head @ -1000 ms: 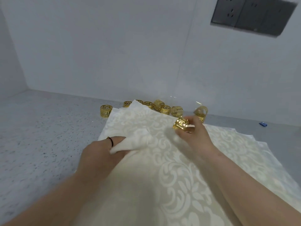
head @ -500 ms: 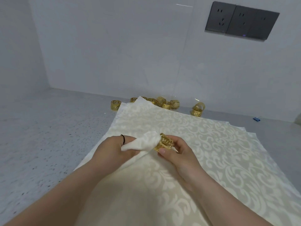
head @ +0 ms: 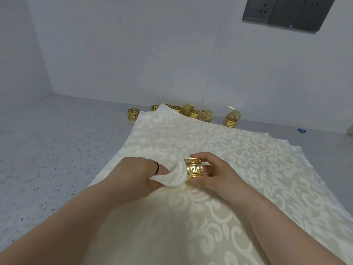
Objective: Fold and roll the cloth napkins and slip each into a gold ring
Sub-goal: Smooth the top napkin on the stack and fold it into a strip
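The left hand (head: pixel 142 174) has its fingers curled around the bunched end of a cream napkin (head: pixel 172 175), gripping it at the near side of the gathered cloth. A thin dark band sits on one finger of that hand. The right hand (head: pixel 214 172) pinches a gold ring (head: pixel 193 167) between thumb below and fingers above; the fingers are bent around the ring's far side. The ring stands with its opening facing left, and the tip of the gathered napkin meets that opening. Whether the cloth has passed through the ring cannot be told, as the right fingers cover the far side.

Both hands work just above a stack of flat damask napkins (head: pixel 238 159), cream with a scrolled pattern, spread across the grey speckled counter (head: pixel 57 150). Offset edges at the far corners show more than one layer.

Spare gold rings (head: pixel 193 112) lie loose at the far edge of the stack, near the wall: one apart on the left, a cluster in the middle, and two touching on the right. A small blue object (head: pixel 301 130) rests on the counter at far right. A dark socket panel (head: pixel 288 12) is fixed to the wall.
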`<action>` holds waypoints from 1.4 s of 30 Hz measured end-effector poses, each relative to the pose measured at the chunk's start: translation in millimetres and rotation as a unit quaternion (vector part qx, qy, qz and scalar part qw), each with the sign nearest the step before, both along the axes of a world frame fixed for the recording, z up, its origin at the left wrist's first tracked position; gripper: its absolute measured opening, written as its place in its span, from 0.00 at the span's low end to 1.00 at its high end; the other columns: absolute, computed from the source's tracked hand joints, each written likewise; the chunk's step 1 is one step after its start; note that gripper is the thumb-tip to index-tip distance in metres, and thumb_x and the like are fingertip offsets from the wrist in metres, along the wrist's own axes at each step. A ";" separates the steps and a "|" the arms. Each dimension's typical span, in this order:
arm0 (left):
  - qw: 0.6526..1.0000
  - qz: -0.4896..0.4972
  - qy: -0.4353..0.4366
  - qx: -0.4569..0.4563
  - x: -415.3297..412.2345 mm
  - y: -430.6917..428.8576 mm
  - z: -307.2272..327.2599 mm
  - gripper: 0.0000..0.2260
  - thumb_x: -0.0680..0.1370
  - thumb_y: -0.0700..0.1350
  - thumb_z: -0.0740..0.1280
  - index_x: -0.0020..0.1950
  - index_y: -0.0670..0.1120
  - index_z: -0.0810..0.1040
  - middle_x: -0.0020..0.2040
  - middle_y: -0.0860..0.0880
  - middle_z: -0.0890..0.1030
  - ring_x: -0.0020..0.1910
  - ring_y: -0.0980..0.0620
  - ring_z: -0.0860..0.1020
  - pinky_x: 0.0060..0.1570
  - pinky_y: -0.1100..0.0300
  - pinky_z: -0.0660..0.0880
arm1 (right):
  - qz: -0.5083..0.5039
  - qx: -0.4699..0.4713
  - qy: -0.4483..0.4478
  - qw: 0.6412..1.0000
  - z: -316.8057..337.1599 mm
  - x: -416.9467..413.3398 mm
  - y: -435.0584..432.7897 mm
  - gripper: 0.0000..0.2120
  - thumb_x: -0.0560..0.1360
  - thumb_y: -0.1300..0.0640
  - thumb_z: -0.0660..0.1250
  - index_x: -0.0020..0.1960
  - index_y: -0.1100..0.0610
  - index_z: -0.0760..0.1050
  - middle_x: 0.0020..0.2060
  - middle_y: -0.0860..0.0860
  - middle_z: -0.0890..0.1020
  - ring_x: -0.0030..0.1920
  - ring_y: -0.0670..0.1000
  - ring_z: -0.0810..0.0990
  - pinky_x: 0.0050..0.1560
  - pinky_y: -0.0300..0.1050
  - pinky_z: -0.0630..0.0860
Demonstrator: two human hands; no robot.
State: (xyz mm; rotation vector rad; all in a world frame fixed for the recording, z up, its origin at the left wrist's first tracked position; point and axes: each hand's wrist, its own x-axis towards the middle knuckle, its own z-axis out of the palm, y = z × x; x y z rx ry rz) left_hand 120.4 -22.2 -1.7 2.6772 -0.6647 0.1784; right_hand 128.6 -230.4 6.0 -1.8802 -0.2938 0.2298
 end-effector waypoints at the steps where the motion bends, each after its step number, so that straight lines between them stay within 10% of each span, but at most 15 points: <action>1: 1.000 0.004 -0.001 0.007 -1.5 -3.4 0.2 0.09 0.68 0.63 0.52 0.33 0.62 0.66 0.31 0.59 0.73 0.32 0.58 0.67 0.35 0.70 0.63 | 0.001 0.003 0.000 1.000 -0.8 0.3 -0.3 0.22 0.68 0.68 0.71 0.51 0.44 0.73 0.44 0.50 0.80 0.41 0.44 0.79 0.46 0.34 0.75; 7: 0.995 0.095 -0.007 0.010 1.0 -25.8 -5.3 0.25 0.72 0.65 0.62 0.67 0.63 0.63 0.57 0.58 0.77 0.56 0.56 0.75 0.47 0.67 0.66 | -0.014 0.032 -0.010 0.999 -6.2 1.6 4.7 0.21 0.68 0.68 0.71 0.51 0.45 0.74 0.45 0.46 0.79 0.41 0.44 0.79 0.46 0.38 0.75; 14: 0.990 0.083 -0.074 -0.086 5.5 -24.4 -10.5 0.18 0.71 0.54 0.55 0.48 0.49 0.81 0.32 0.53 0.77 0.39 0.49 0.76 0.32 0.68 0.63 | 0.002 0.036 0.003 0.999 -10.0 2.4 7.4 0.21 0.67 0.69 0.72 0.50 0.45 0.74 0.41 0.49 0.82 0.40 0.45 0.80 0.48 0.40 0.75; 22: 0.998 0.016 -0.014 -0.060 11.4 -16.4 -8.3 0.36 0.58 0.64 0.45 0.49 0.49 0.81 0.48 0.51 0.82 0.48 0.52 0.79 0.47 0.61 0.72 | 0.066 -0.012 -0.020 0.998 -5.0 -0.4 3.6 0.23 0.68 0.70 0.71 0.52 0.45 0.73 0.45 0.49 0.80 0.39 0.42 0.80 0.45 0.38 0.77; 28: 0.954 0.043 0.163 -0.247 12.8 -15.1 -6.0 0.04 0.62 0.55 0.64 0.35 0.59 0.72 0.28 0.66 0.77 0.33 0.64 0.77 0.34 0.75 0.71 | 0.054 -0.019 -0.091 0.994 -9.8 -0.6 10.7 0.24 0.69 0.70 0.70 0.51 0.43 0.71 0.49 0.48 0.78 0.48 0.43 0.78 0.50 0.32 0.74; 34: 0.935 0.062 0.179 -0.301 10.2 -21.4 -3.4 0.03 0.72 0.42 0.69 0.41 0.43 0.80 0.38 0.48 0.82 0.39 0.59 0.80 0.29 0.78 0.67 | 0.069 0.156 0.056 0.984 -18.5 6.2 12.1 0.21 0.60 0.64 0.71 0.50 0.50 0.76 0.46 0.47 0.80 0.45 0.48 0.81 0.57 0.48 0.75; 42: 0.917 0.085 0.133 -0.367 8.6 -28.5 -7.8 0.10 0.69 0.37 0.70 0.33 0.49 0.74 0.26 0.54 0.78 0.26 0.63 0.73 0.28 0.71 0.69 | 0.022 0.106 0.013 0.994 -18.0 2.5 16.9 0.19 0.68 0.68 0.72 0.52 0.48 0.74 0.48 0.46 0.79 0.44 0.48 0.81 0.53 0.45 0.77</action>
